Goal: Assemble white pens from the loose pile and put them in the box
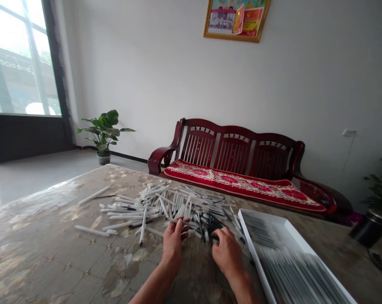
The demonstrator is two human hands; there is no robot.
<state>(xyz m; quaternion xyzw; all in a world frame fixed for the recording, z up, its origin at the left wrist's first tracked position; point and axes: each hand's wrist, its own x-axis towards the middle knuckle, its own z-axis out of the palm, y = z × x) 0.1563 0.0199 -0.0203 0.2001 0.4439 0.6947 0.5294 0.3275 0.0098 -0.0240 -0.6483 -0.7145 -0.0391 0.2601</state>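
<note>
Marble-patterned tabletop (51, 249) bears light, stiff black-and-white plastic pens (175, 207), easily pinched mid-barrel; whether left hand (174, 247) and right hand (227, 253) grip any is unclear.

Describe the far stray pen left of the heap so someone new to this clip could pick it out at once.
On the marbled table, find the heap of white pens before the red-cushioned bench. Left of it lies one white pen, apart from the heap, a thin black rod extending from its end.
</note>
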